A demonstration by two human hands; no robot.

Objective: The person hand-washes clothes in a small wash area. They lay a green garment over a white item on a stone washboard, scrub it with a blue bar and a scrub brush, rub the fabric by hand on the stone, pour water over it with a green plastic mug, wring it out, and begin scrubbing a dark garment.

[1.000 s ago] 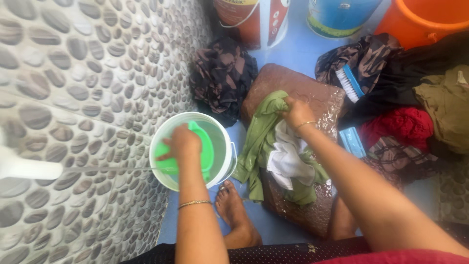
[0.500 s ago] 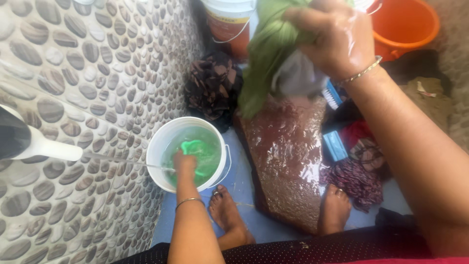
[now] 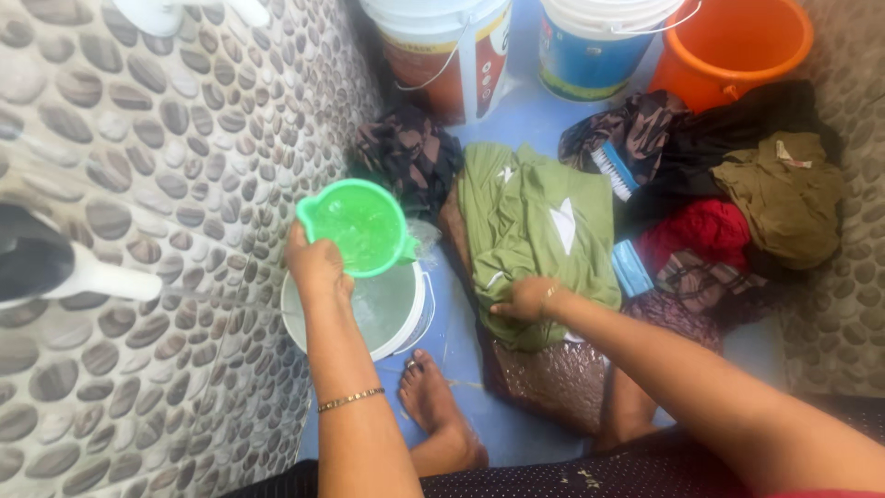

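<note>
Head view, looking down: the left hand (image 3: 316,267) is closed around a green mug (image 3: 358,227) of water, held left of centre just above a white bucket (image 3: 402,323). The right hand (image 3: 524,300) lies flat with fingers spread on a green garment (image 3: 535,226) laid over a wet brown stone slab (image 3: 544,378) in the middle of the frame. At right a pile of clothes (image 3: 737,184) carries a scrub brush (image 3: 613,171); three larger buckets (image 3: 590,46) stand along the top edge.
</note>
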